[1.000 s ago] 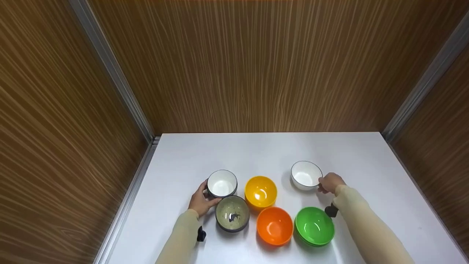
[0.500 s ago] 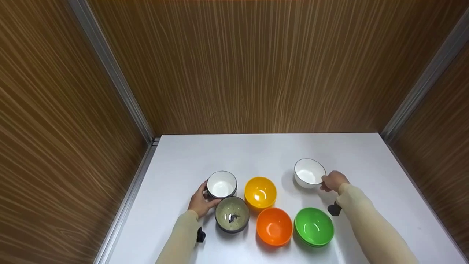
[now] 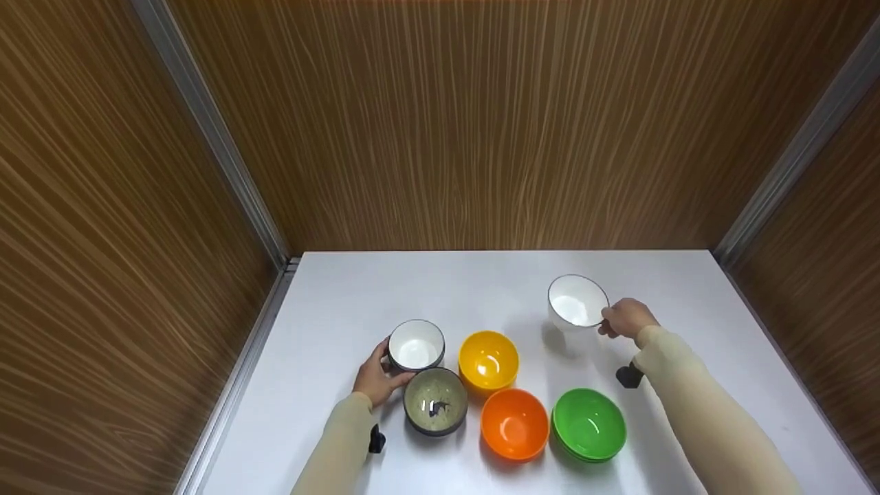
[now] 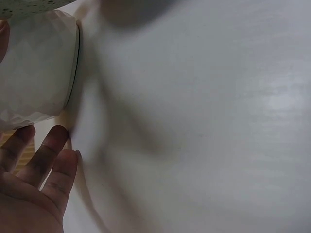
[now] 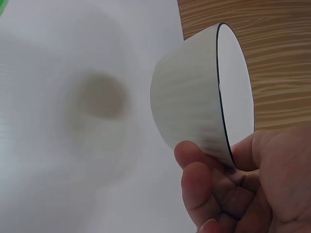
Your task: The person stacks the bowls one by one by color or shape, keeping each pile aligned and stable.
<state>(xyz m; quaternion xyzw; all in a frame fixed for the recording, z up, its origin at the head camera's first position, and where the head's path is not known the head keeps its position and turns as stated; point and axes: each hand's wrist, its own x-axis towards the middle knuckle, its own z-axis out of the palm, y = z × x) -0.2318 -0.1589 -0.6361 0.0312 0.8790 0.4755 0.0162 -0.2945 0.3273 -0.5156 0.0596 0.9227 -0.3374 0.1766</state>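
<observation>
My right hand [image 3: 627, 318] pinches the rim of a white bowl [image 3: 577, 300] with a thin dark edge. Raised over the table, this bowl casts a shadow below it; in the right wrist view its plain outer wall [image 5: 189, 92] shows above the curled fingers. On the left, my left hand [image 3: 375, 381] holds a second white bowl [image 3: 417, 344], thumb on the near side and fingers along the outer side. The left wrist view shows its faceted wall [image 4: 39, 68], with fingertips right at it. Against the left thumb sits a grey-green bowl [image 3: 436, 402].
A yellow bowl [image 3: 489, 361] and an orange bowl [image 3: 515, 424] stand between the hands. Stacked green bowls [image 3: 589, 424] are at the front right. Wood-grain panels [image 3: 454, 124] rise behind and beside the white table [image 3: 481, 282].
My right hand has lifted the white bowl higher and toward the back of the table, after a slight shift right. The left hand and the other bowls have stayed put.
</observation>
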